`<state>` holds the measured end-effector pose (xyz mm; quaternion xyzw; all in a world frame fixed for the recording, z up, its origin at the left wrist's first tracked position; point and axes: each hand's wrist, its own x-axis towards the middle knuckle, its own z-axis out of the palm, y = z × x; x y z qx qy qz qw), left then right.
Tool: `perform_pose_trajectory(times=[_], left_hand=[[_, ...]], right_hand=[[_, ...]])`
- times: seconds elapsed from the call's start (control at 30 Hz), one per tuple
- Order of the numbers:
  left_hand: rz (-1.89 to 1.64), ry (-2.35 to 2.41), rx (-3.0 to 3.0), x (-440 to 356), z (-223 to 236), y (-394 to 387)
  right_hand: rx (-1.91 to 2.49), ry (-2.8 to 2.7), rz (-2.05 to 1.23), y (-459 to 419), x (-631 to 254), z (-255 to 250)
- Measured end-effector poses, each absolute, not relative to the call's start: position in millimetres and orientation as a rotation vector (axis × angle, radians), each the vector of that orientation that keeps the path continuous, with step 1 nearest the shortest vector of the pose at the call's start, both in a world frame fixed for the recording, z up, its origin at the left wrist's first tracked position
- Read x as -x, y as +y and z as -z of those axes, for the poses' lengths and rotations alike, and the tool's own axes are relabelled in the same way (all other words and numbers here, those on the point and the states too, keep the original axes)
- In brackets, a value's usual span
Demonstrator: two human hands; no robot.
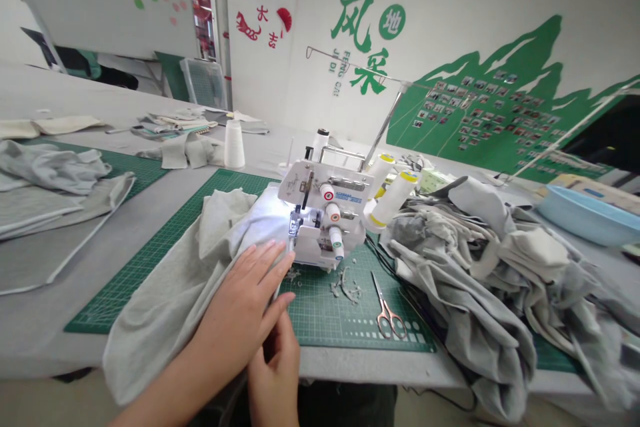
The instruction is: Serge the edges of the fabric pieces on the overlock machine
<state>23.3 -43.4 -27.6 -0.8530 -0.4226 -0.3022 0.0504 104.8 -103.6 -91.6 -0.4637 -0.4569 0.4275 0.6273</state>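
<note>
A white overlock sewing machine (pixel 325 213) stands on a green cutting mat (pixel 320 327), its lamp lighting the needle area. Light grey fabric (pixel 165 320) runs up to the presser foot and spreads leftward, hanging over the table's front edge. My left hand (pixel 250 290) lies on that fabric just in front of the foot, fingers stretched out flat. Below it, my right hand (pixel 277 363) is closed near the fabric's edge with fingers curled; what it grips is partly hidden by the left hand.
Scissors (pixel 385 310) and thread scraps (pixel 347 287) lie right of my hands. A large heap of grey fabric (pixel 465 267) and a blue basin (pixel 590 213) are farther right. More fabric pieces (pixel 65 200) lie left; a white thread cone (pixel 234 145) stands behind.
</note>
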Motion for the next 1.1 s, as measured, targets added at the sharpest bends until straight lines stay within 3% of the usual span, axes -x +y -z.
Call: perform_pose_trajectory(times=[0.47,1.1], left_hand=[[0.869,-1.241,2.688,-13.7,16.4,-25.4],[0.807,-1.246,2.548,-18.4,33.9,-66.0]], right_hand=[[1.185,-1.105,-0.841,-109.4,-99.9,107.3],[0.989,-1.115,-0.930,-109.8,-101.4,100.9]])
